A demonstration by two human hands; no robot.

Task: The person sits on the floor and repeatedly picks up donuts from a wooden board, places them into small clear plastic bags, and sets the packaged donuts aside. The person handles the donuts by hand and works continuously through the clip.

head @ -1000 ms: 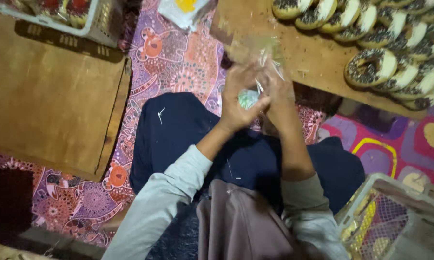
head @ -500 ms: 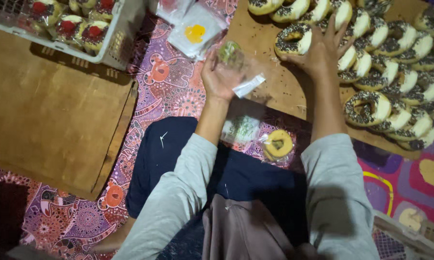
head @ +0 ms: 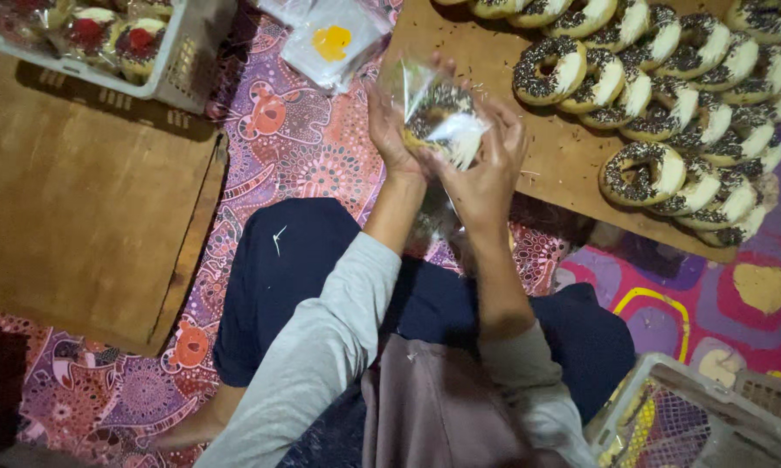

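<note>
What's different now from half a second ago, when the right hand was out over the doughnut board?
The right hand has come back from the rows of sprinkled doughnuts with one doughnut, which now sits inside the clear plastic bag held between it and the left hand. The wooden board, the rows on it and the basket of packed doughnuts look unchanged.

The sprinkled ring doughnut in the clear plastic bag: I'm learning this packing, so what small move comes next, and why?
Probably seat the sprinkled ring doughnut deeper into the clear plastic bag, since both the left hand and right hand cradle it and the bag looks loose around it.
</note>
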